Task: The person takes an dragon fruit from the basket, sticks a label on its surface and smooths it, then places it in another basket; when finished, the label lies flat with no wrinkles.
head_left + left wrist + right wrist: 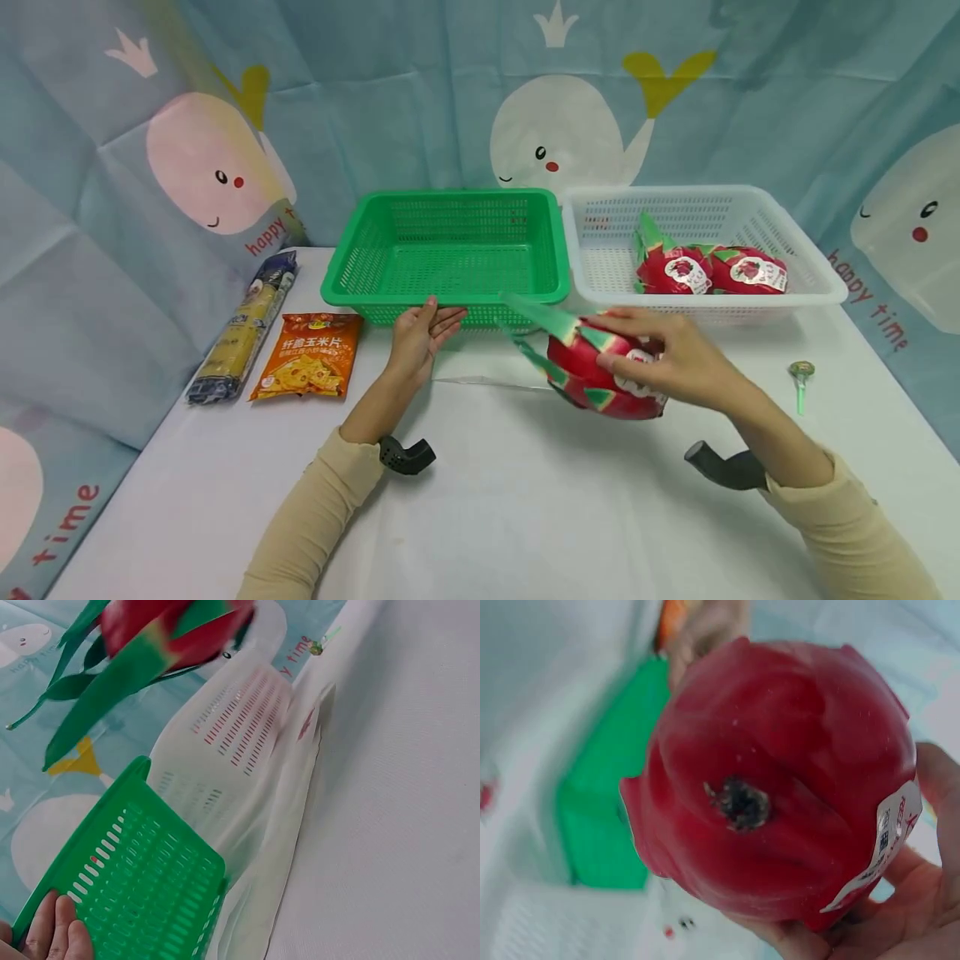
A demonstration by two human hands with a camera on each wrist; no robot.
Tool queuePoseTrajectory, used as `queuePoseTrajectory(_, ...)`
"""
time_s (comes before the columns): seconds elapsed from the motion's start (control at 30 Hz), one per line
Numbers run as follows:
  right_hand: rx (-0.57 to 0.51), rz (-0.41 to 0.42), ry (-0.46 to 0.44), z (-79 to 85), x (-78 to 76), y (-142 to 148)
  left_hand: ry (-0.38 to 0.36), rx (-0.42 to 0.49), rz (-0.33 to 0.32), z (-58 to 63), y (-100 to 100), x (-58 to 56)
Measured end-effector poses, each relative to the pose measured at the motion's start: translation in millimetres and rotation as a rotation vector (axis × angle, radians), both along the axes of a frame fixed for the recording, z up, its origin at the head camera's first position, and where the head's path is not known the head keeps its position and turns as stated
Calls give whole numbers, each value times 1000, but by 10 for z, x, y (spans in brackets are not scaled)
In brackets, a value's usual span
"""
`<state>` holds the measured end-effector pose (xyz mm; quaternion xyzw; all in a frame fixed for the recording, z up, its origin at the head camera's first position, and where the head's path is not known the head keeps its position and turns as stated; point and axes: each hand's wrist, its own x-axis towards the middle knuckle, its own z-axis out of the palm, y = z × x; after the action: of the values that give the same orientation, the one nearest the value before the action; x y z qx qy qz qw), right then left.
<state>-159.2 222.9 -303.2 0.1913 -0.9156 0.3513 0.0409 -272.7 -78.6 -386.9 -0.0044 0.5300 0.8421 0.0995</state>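
Observation:
My right hand point(667, 354) grips a dragon fruit point(577, 367) with long green leaf tips, held up over the white table in front of the baskets. The right wrist view shows the red underside of this dragon fruit point(772, 750), its dark stem scar and a white label at its side. My left hand point(420, 337) is at the front rim of a green plastic basket point(450, 297), thumb on top and fingers against the outer wall. Nothing lies inside that basket. In the left wrist view the fingers point(56, 930) rest on its slotted side.
A white basket point(705, 298) holds two labelled dragon fruits point(675, 268) to the right of the green one. Over on the left lie an orange snack bag point(307, 354) and a long pack of noodles point(243, 333). A lollipop point(801, 371) lies at the right.

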Motion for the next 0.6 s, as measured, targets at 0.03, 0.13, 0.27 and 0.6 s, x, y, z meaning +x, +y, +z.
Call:
queuePoseTrajectory(0.03,-18,-46,7,65,-55,36,-1,1,3,-3,0,0)
queuePoseTrajectory(0.13,-77,-207,24,227,-266,136,4,9,11,-14,5,0)
queuePoseTrajectory(0.27,-159,-421,-10,304,-596,228,15,23,23,-27,10,1)
queuePoseTrajectory(0.6,-199,-681,8,94,-1223,309,4,18,25,-46,15,-11)
